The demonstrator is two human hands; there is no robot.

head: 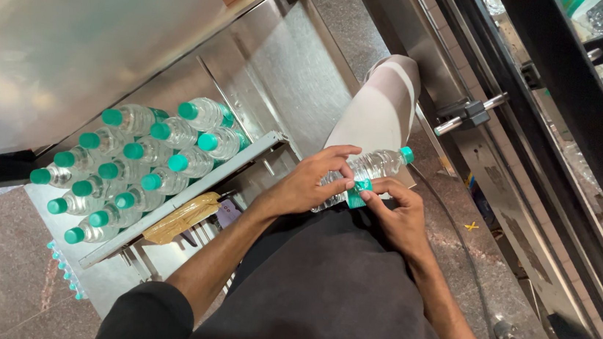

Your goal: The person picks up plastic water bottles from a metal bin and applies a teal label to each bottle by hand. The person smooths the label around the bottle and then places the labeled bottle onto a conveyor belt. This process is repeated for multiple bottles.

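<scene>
I see a clear plastic water bottle (360, 174) held over the person's lap, lying nearly flat, its long axis running from lower left to upper right, teal cap pointing up and right. My left hand (311, 181) wraps closed around its body. My right hand (396, 215) pinches the teal label (360, 192) at the bottle's middle between thumb and fingers. To the left, a steel tray (189, 190) holds rows of matching teal-capped bottles (136, 165), lying with caps toward the lower left.
</scene>
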